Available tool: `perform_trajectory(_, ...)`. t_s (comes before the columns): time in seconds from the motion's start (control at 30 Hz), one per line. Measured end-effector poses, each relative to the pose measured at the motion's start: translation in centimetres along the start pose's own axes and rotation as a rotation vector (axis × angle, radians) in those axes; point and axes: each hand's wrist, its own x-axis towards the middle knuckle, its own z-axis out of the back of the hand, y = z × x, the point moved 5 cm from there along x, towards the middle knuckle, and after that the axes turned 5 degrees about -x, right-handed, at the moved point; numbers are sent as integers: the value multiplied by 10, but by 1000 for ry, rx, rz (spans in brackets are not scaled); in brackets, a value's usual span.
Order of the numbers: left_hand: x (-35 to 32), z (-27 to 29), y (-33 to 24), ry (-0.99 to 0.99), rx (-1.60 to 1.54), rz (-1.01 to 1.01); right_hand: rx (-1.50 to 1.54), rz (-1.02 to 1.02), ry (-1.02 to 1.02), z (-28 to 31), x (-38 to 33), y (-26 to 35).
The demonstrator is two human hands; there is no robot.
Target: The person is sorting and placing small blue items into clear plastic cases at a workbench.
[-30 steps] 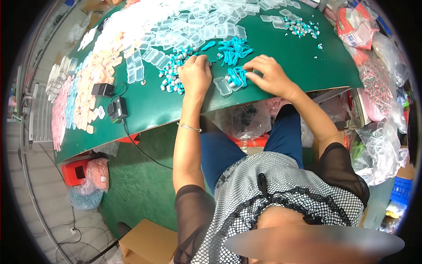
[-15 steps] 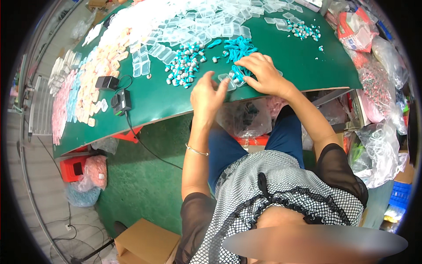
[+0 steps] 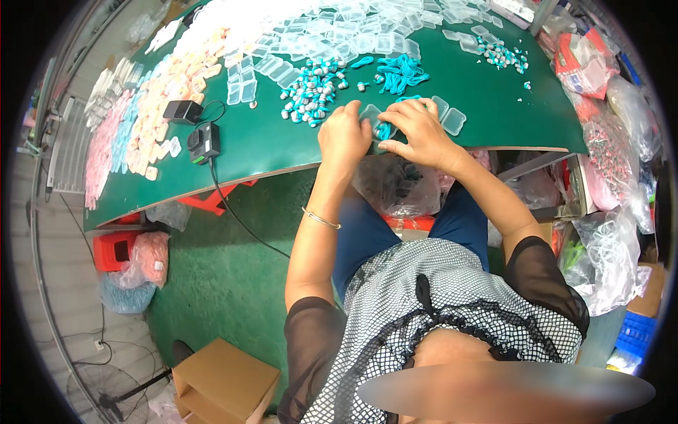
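Observation:
At the table's near edge both hands are on a small clear plastic case (image 3: 370,113) with its lid raised. My left hand (image 3: 345,134) is closed, fingertips pinching the case's left side. From the right, my right hand (image 3: 418,131) curls over the case, thumb and fingers around a teal cord and striped plug (image 3: 383,131) inside it; part of the case is hidden under the fingers. Just beyond lie a bundle of teal cords (image 3: 401,74) and a pile of teal-and-grey striped plugs (image 3: 311,92). Another open clear case (image 3: 453,120) lies beside my right hand.
Many clear cases (image 3: 346,39) cover the table's far side. Peach, blue and pink small pieces (image 3: 152,116) spread along the left. A black device with a cable (image 3: 203,143) sits near the front edge. More plugs (image 3: 505,55) lie far right; plastic bags (image 3: 600,134) crowd the right side.
My left hand has moved right and closed on the case, where it was open before. My right hand stays over the case. The view has shifted slightly.

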Motion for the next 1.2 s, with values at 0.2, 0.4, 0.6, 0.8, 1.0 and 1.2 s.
perform_trajectory(0.2,-1,4,1,-54,-38,-59,46,15,-30,6,-3,4)
perform_trajectory(0.4,-6,4,-5,-116,-160,-259,17,69,-69,3,-5,4)
perform_trajectory(0.6,-14,0,11,113,-460,-58,4,87,-82,6,-3,2)
perform_trajectory(0.8,-23,7,-1,197,-458,-82,48,59,-43,7,-2,-1)
perform_trajectory(1.0,-23,-1,0,104,-392,-152,51,43,-71,3,3,-5)
perform_trajectory(1.2,-26,-2,-2,120,-417,-77,90,50,-39,-3,2,-14)
